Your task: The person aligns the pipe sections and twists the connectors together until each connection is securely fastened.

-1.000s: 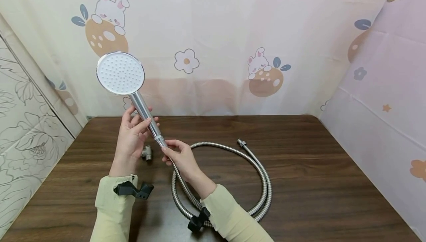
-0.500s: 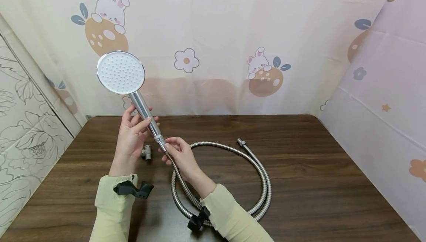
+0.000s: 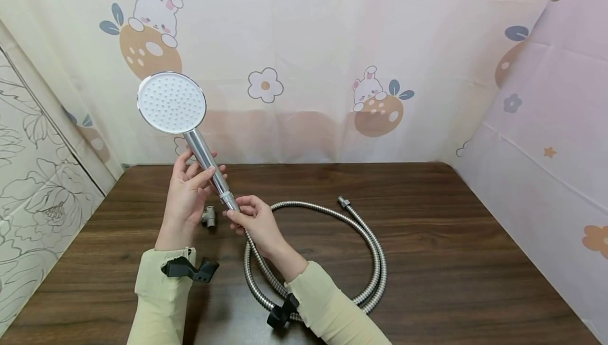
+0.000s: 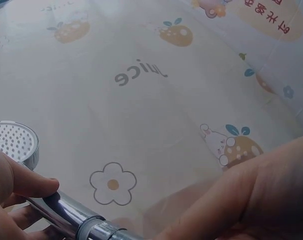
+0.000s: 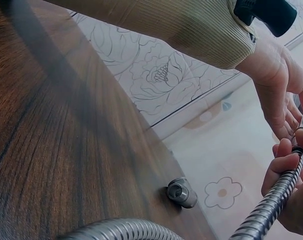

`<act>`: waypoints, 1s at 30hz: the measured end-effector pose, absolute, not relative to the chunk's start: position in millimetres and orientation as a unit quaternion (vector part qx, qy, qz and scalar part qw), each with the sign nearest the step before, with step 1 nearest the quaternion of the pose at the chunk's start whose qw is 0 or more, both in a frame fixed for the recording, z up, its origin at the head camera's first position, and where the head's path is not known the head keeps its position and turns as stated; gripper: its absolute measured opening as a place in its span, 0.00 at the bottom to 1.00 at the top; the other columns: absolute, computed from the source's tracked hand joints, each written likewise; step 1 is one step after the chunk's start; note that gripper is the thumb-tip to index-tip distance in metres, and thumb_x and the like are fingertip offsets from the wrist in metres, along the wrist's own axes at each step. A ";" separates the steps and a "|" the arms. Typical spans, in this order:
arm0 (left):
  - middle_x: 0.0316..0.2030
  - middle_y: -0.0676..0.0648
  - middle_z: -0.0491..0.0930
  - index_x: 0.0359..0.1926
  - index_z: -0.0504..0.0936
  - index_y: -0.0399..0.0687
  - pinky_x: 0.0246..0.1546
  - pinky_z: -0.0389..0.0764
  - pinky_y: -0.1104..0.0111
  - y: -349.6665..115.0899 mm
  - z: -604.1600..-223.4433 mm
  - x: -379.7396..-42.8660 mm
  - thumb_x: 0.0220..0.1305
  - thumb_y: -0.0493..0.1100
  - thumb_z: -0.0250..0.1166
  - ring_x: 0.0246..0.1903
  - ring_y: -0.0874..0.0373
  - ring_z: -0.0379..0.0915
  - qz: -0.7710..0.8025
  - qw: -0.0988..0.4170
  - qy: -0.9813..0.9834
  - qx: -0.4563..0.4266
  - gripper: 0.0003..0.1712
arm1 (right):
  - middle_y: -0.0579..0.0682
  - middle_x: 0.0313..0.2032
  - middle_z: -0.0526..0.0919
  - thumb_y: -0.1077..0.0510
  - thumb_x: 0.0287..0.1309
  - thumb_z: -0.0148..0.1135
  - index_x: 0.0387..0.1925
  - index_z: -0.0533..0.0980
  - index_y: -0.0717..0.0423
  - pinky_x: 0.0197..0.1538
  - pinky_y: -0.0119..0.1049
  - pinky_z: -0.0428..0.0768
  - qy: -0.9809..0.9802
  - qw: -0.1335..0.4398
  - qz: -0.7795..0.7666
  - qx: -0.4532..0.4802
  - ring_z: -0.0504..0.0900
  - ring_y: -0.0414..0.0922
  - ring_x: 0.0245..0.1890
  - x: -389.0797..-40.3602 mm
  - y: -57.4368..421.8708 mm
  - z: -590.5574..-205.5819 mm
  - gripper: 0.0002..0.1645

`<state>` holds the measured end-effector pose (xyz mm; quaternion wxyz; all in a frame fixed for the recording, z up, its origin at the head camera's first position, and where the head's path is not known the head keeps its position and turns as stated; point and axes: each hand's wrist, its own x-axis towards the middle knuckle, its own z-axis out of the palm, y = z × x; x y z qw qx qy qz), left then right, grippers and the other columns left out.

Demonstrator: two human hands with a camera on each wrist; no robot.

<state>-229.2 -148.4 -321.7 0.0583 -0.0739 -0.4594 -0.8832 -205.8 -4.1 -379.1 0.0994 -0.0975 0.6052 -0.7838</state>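
My left hand (image 3: 185, 197) grips the chrome handle of a hand shower (image 3: 172, 102), raised above the table and tilted to the upper left. Its round white nozzle face is toward me. At the handle's lower end, my right hand (image 3: 258, 226) pinches the metal end of a shower hose (image 3: 382, 263) between thumb and fingers. In the left wrist view, the ringed joint (image 4: 97, 228) shows at the handle's base. The ribbed hose (image 5: 271, 210) runs down from my right fingers in the right wrist view. Whether its thread is fully seated cannot be seen.
The hose lies in loops on the dark wooden table (image 3: 451, 239), its free end nut (image 3: 344, 202) toward the back. A small metal valve fitting (image 3: 209, 217) lies beside my left wrist. A printed curtain (image 3: 309, 70) hangs behind the table.
My right thumb moved up and right along the hose end, then back down and left, still pinching there. My left hand and the hand shower stay nearly in place.
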 end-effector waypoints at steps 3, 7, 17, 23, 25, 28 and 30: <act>0.48 0.47 0.74 0.61 0.56 0.52 0.37 0.81 0.66 -148.5 -321.5 -229.5 0.60 0.27 0.54 0.35 0.56 0.81 -0.885 0.058 -0.456 -0.074 0.32 | 0.54 0.33 0.77 0.67 0.55 0.58 0.46 0.70 0.70 0.24 0.26 0.73 0.606 0.093 -0.784 -0.094 0.76 0.35 0.20 -206.1 -4.5 -379.1 0.16; 0.49 0.46 0.74 0.62 0.56 0.52 0.37 0.81 0.66 -148.9 -321.6 -229.5 0.60 0.27 0.55 0.35 0.56 0.81 -0.887 0.058 -0.453 -0.073 0.33 | 0.47 0.31 0.71 0.67 0.56 0.57 0.47 0.70 0.72 0.24 0.27 0.73 0.607 0.087 -0.784 -0.098 0.75 0.35 0.20 -205.9 -4.5 -379.0 0.17; 0.46 0.48 0.76 0.63 0.55 0.52 0.38 0.81 0.65 -149.1 -321.7 -229.8 0.60 0.27 0.55 0.35 0.56 0.81 -0.889 0.061 -0.447 -0.079 0.34 | 0.46 0.29 0.74 0.66 0.58 0.55 0.49 0.71 0.71 0.24 0.25 0.72 0.602 0.080 -0.787 -0.111 0.75 0.34 0.20 -206.1 -3.7 -377.7 0.18; 0.46 0.48 0.76 0.63 0.55 0.52 0.38 0.81 0.64 -149.5 -321.8 -230.2 0.60 0.27 0.56 0.35 0.56 0.81 -0.889 0.061 -0.448 -0.077 0.34 | 0.52 0.30 0.78 0.66 0.59 0.53 0.45 0.67 0.70 0.24 0.26 0.72 0.588 0.076 -0.798 -0.109 0.76 0.35 0.19 -205.3 -3.6 -376.6 0.14; 0.46 0.48 0.76 0.63 0.55 0.52 0.38 0.81 0.65 -149.7 -322.0 -230.2 0.59 0.28 0.56 0.35 0.56 0.81 -0.889 0.060 -0.449 -0.076 0.34 | 0.64 0.32 0.79 0.66 0.60 0.52 0.43 0.66 0.69 0.23 0.27 0.71 0.586 0.075 -0.800 -0.109 0.76 0.35 0.19 -205.1 -3.7 -376.3 0.12; 0.47 0.48 0.75 0.63 0.55 0.52 0.38 0.81 0.65 -150.0 -322.4 -230.3 0.59 0.28 0.56 0.35 0.56 0.81 -0.889 0.058 -0.448 -0.076 0.34 | 0.76 0.39 0.75 0.65 0.61 0.51 0.42 0.66 0.67 0.24 0.27 0.71 0.583 0.077 -0.801 -0.110 0.76 0.35 0.19 -204.9 -3.5 -376.8 0.09; 0.47 0.47 0.75 0.63 0.55 0.52 0.38 0.81 0.65 -150.3 -322.7 -230.4 0.59 0.28 0.56 0.35 0.55 0.81 -0.890 0.056 -0.445 -0.078 0.34 | 0.77 0.40 0.75 0.65 0.62 0.51 0.42 0.66 0.66 0.24 0.27 0.71 0.581 0.081 -0.802 -0.112 0.76 0.35 0.19 -205.0 -3.3 -377.1 0.09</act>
